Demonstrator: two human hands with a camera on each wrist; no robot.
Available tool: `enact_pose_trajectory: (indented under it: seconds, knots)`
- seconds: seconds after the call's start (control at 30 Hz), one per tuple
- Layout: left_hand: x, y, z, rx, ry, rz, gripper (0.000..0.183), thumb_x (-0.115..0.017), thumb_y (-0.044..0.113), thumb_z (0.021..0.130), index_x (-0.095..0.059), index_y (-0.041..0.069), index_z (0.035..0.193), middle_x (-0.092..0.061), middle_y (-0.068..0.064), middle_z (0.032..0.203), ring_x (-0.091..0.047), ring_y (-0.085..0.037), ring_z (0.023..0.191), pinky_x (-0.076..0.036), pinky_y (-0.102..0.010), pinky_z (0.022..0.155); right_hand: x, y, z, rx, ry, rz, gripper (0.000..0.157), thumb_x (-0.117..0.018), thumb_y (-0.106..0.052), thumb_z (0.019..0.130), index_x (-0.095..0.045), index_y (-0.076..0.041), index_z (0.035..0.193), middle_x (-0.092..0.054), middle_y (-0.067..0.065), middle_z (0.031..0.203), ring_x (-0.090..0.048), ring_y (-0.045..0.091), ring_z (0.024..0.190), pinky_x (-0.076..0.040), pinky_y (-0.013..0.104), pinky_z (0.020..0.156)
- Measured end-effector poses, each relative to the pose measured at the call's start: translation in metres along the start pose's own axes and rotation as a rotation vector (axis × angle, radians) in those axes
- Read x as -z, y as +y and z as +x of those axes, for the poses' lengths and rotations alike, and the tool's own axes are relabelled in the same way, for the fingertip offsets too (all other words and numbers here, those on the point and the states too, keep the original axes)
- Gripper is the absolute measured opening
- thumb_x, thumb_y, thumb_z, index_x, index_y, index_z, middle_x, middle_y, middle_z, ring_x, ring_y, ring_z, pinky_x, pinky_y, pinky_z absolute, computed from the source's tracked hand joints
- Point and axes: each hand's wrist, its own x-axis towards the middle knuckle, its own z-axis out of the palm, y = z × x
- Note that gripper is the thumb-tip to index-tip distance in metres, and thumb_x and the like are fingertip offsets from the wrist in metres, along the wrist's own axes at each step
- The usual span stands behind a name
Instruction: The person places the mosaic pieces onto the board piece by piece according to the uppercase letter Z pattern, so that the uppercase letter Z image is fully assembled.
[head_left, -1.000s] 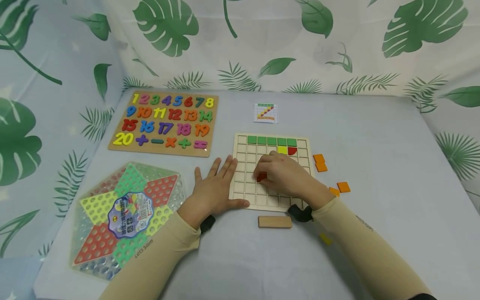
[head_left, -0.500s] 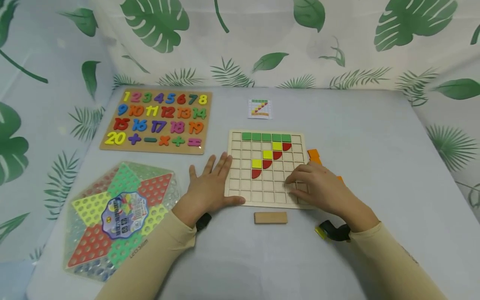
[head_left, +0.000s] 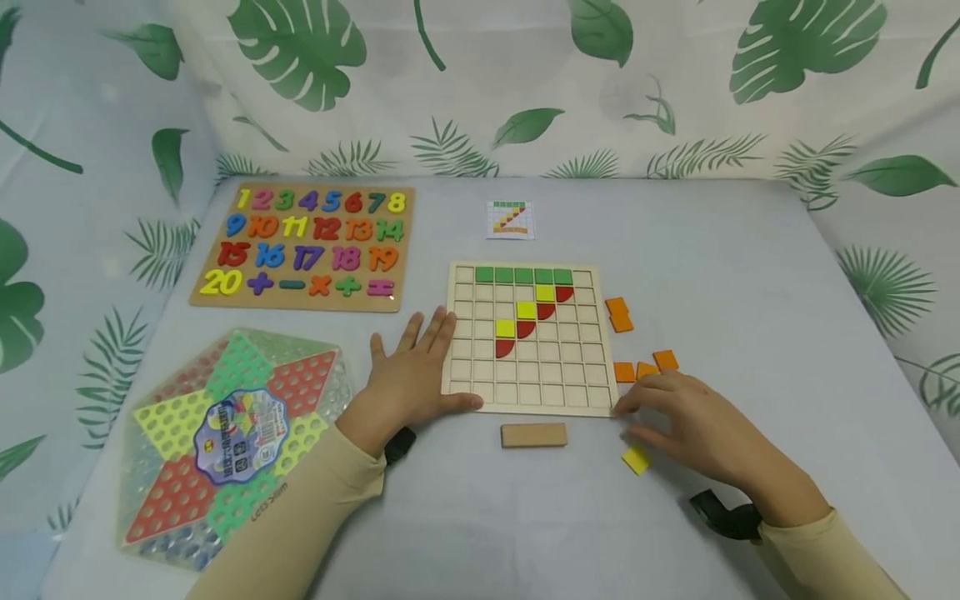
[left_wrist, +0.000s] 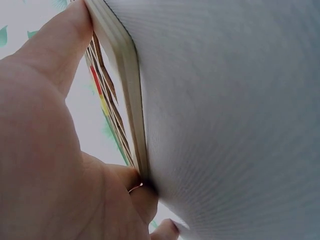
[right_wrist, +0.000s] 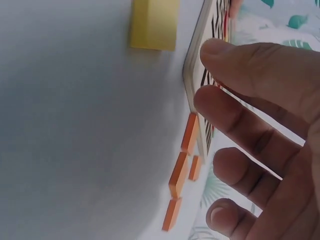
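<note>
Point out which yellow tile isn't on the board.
The yellow tile lying on the table by the right hand; the other three sit on the board.

Grid board (head_left: pixel 550 372) pale wood, squared lines. On it: green tiles (head_left: pixel 523 275), diagonal yellow squares (head_left: pixel 527 310), red quarter-rounds (head_left: pixel 526 330). Right of board: orange tiles (head_left: pixel 665 360). Off its near right corner: yellow tile (head_left: pixel 636 460). Behind board: white backdrop (head_left: pixel 697 67), green leaf print.

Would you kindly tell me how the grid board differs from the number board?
The grid board is pale and squarish; the number board is darker and oblong. The left hand touches the grid board, not the number board. Both lie on the table.
</note>
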Motion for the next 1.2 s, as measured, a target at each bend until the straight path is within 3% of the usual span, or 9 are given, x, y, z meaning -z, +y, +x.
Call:
enact_pose_trajectory:
  seconds: [0.5,0.77,1.2]
  knots:
    - [0.001,-0.002,-0.003,0.011,0.002,-0.004,0.124,-0.064,0.079,0.084,0.004,0.019,0.169,0.009,0.001,0.177,0.007,-0.031,0.165,-0.003,-0.078,0.123,-0.006,-0.006,-0.03,-0.018,-0.033,0.029,0.046,-0.092,-0.013,0.074,-0.074,-0.04,0.106,-0.065,-0.028,0.108,-0.063,0.004,0.102,-0.058,0.038,0.088]
    - [-0.002,-0.002,-0.003,0.006,0.002,-0.004,0.124,-0.064,0.08,0.084,0.005,0.019,0.169,0.01,0.002,0.177,0.007,-0.03,0.165,-0.004,-0.078,0.122,-0.012,-0.005,-0.031,0.083,0.037,0.018,0.045,-0.094,-0.012,0.069,-0.076,-0.039,0.099,-0.063,-0.026,0.105,-0.06,0.001,0.097,-0.059,0.033,0.082]
    - [-0.001,0.001,-0.001,-0.008,0.011,0.0,0.124,-0.063,0.08,0.084,0.004,0.019,0.169,0.009,0.002,0.177,0.007,-0.03,0.165,-0.004,-0.078,0.123,-0.019,-0.006,-0.033,0.111,0.134,-0.011,0.04,-0.095,-0.013,0.065,-0.077,-0.034,0.095,-0.064,-0.025,0.101,-0.063,0.002,0.095,-0.057,0.035,0.082]
